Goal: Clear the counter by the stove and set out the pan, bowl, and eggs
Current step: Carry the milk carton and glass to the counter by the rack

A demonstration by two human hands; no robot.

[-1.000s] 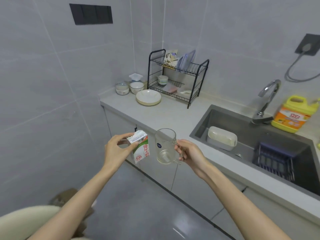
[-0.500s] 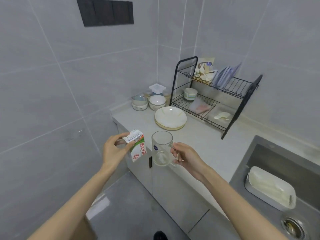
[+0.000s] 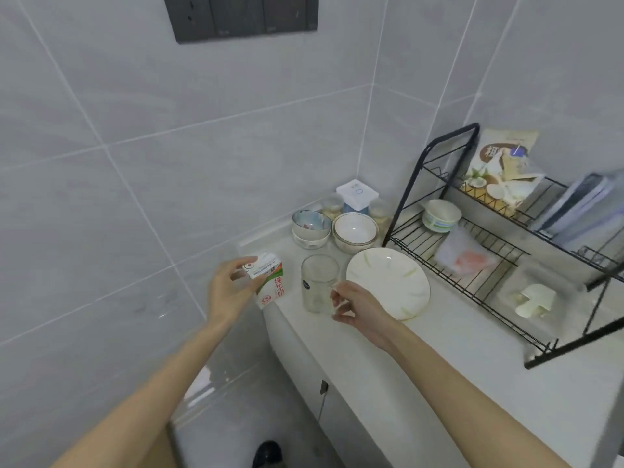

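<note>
My left hand (image 3: 229, 292) grips a small white, green and red milk carton (image 3: 268, 282) by its top, held at the left end of the counter (image 3: 472, 366). My right hand (image 3: 358, 309) holds a clear glass mug (image 3: 319, 283) by its handle, low over the counter beside a white plate (image 3: 388, 282). Two bowls stand behind them in the corner: a bluish one (image 3: 310, 224) stacked on another, and a white one (image 3: 354, 231). No pan or eggs are in view.
A black two-tier dish rack (image 3: 489, 265) stands at the right with a small bowl (image 3: 440, 216), a food bag (image 3: 499, 163) and plates in it. A white box (image 3: 357, 194) sits on jars in the corner. Tiled walls close in at the left and the back.
The view has moved in toward the corner of the counter. Both hands carried the carton and the mug forward, from over the floor to the counter's left end by the plate.
</note>
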